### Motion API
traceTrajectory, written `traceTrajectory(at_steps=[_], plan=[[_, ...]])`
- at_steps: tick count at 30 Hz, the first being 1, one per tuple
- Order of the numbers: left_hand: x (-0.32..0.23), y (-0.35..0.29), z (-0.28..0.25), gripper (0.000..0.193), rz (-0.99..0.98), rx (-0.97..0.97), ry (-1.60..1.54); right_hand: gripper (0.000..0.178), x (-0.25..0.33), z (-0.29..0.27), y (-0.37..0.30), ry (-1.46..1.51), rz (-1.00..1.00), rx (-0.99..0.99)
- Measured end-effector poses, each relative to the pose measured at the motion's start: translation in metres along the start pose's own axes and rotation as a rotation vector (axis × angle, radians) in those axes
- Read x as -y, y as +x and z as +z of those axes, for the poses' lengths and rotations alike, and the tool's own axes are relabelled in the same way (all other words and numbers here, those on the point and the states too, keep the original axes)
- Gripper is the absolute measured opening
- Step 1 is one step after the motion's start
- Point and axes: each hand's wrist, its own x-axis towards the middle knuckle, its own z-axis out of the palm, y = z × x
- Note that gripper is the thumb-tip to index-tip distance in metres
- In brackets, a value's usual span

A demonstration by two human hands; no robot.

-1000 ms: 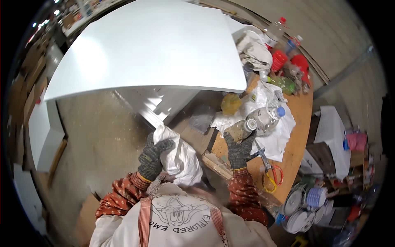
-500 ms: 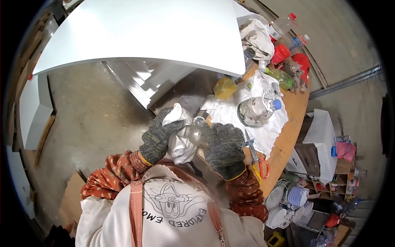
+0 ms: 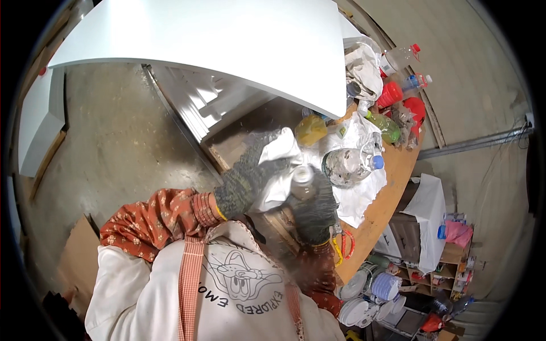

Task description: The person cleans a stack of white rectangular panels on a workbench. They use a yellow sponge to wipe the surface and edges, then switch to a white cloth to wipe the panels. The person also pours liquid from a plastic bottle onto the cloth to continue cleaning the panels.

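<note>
My left hand [image 3: 242, 183], in a dark grey-green knitted glove, is closed round a bunched white cloth [image 3: 277, 190]. Just right of it, my gloved right hand [image 3: 314, 215] grips a small clear bottle [image 3: 304, 190] with a whitish top that faces up toward me. Motion smears this hand, and its fingers hide the bottle's lower part. Beyond the bottle, a big clear jug [image 3: 347, 167] with a blue cap lies on a spread white cloth [image 3: 355, 207]. Near my right wrist, scissors show red and yellow handles [image 3: 346, 245].
A large white panel [image 3: 199, 34] spans the far side. At right, the wooden bench [image 3: 378, 213] bears a yellow sponge-like block [image 3: 310, 130], a green bottle [image 3: 384, 126] and red-topped bottles [image 3: 392, 94]. White tubs [image 3: 355, 311] stand lower right; more white panels [image 3: 42, 122] stand at left.
The bottle has come away from the cloth in my left hand and turned its top up. Both hands have shifted, the left one to the right with the cloth. My view has turned slightly.
</note>
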Motion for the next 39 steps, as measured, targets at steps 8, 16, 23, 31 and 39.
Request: traceTrajectory(at_steps=[8, 16, 23, 31, 39], plan=[[0.03, -0.019, -0.03, 0.034, -0.336, -0.007, -0.769, 0.074, -0.073, 0.024, -0.002, 0.328, 0.449, -0.341], [0.002, -0.058, -0.113, 0.028, -0.367, -0.435, -1.022, 0.081, -0.032, -0.009, -0.002, 0.416, 0.021, -0.564], [0.027, -0.072, -0.17, 0.032, -0.079, -0.656, -1.153, 0.06, 0.061, -0.053, 0.095, -0.497, -0.552, -0.183], [0.073, -0.058, -0.221, 0.035, 0.228, -0.795, -0.392, 0.062, 0.029, -0.022, 0.165, -0.654, -0.672, 0.104], [0.037, 0.048, -0.215, 0.045, 0.824, 0.083, -0.765, 0.074, 0.13, 0.0, 0.101, -0.756, -0.647, 0.272]])
